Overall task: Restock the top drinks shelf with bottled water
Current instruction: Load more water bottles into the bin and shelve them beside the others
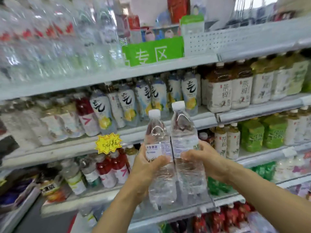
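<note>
Left hand [149, 167] is clamped round the left bottle [157, 140] and right hand [204, 159] round the right bottle [183, 132], fingers curled on the label bands. Both are clear water bottles with white caps, upright, sides touching, held in front of the middle shelves and well below the top shelf [101, 79]. Their white labels carry blue print too small to read. The left stretch of the top shelf is packed with clear water bottles [50, 47], blurred. Just right of them sits a green sign [152, 52] with white "专区", then a white perforated panel [200, 42]. On the shelf below are lemon-picture bottles [101, 108] with a big black brush character, and beside them tea bottles [220, 91] marked "茶". Green-label bottles [252, 137] are lower right. A yellow starburst tag [108, 143] hangs on a shelf lip, its red scrawl unreadable. Stock stands right up to the shelf lips.
</note>
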